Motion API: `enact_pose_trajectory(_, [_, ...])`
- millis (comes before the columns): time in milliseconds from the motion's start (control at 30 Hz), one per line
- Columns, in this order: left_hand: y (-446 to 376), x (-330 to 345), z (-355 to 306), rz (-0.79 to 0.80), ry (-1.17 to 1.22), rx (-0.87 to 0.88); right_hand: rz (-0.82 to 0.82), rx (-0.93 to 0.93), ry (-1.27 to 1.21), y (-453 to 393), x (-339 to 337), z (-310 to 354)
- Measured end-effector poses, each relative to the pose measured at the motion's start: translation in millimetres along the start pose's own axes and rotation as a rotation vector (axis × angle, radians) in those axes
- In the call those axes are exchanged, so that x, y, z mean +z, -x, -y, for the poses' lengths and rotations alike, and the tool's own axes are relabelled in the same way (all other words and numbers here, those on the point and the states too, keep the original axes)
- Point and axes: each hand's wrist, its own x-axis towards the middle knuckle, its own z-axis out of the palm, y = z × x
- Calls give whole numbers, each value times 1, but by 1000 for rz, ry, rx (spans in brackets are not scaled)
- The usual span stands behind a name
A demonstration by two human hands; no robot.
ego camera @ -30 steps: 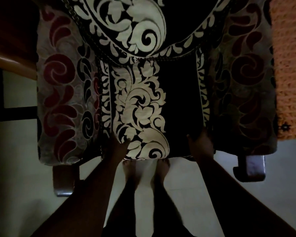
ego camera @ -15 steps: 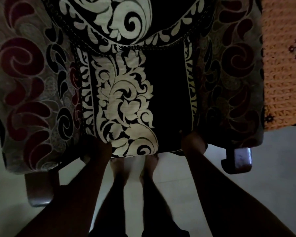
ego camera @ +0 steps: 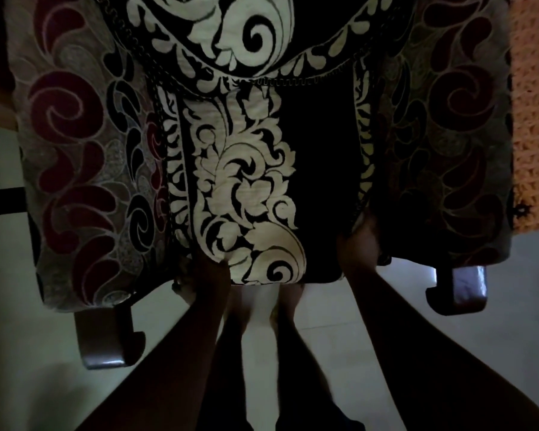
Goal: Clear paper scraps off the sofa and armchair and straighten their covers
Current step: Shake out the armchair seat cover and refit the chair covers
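You see a pale tiled floor (ego camera: 339, 321) under everything, and your bare feet (ego camera: 262, 306) stand on it. At the right edge hangs an orange crocheted cloth (ego camera: 532, 119), beside the patterned upholstery.

armchair (ego camera: 87, 181) | black-and-cream cover (ego camera: 240, 188) draped over seat | stands on pale floor (ego camera: 339, 321)

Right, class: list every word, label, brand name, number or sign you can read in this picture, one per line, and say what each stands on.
None: no readable text shows in this dim view.
The black and cream seat cover bears only leaf scrolls.
The armrest covers bear only red and black swirls.
The orange crocheted cloth bears only its stitch pattern.
The left hand and right hand at the seat cover's front edge hide no label that can be made out.
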Motion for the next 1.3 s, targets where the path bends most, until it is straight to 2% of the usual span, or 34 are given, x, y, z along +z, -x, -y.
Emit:
enact_pose_trajectory(67, [16,-2,-15,37,-25,121,82,-42,-174,8,8,17])
enact_pose_trajectory(133, [30,-7,-36,-6,-179,348,183,-109,-233,22,19,31])
enact_pose_trajectory(167, [36,-12,-50,-15,-189,474,260,-141,-235,30,24,35])
enact_pose_trajectory(233, [36,-17,-75,86,-84,676,360,-261,-172,47,32,37])
enact_pose_trajectory(300, [36,-24,-99,297,79,677,414,-336,-165,64,35,40])
enact_pose_trajectory(367, [35,-30,-119,455,193,565,475,-360,-189,81,32,41])
enact_pose_trajectory(400, [36,-36,-126,478,183,540,505,-363,-220,87,30,38])
enact_pose_trajectory(467, [39,-45,-132,426,112,526,594,-370,-336,100,18,34])
enact_pose_trajectory(533, [43,-56,-128,386,94,492,676,-260,-488,109,-1,37])
enact_pose_trajectory(600, [56,-77,-122,409,138,453,634,-122,-585,110,-21,41])
enact_pose_trajectory(700, [88,-113,-111,473,144,481,381,-111,-418,107,-50,48])
enact_pose_trajectory(767, [115,-141,-101,527,156,495,357,-125,-311,111,-69,57])
enact_pose_trajectory(967, [187,-232,-71,577,224,564,382,-448,96,175,-133,101])
enact_pose_trajectory(1100, [230,-285,-53,571,262,619,215,-587,279,236,-172,108])
enact_pose_trajectory(1300, [270,-331,-35,456,216,752,6,-636,271,284,-238,99])
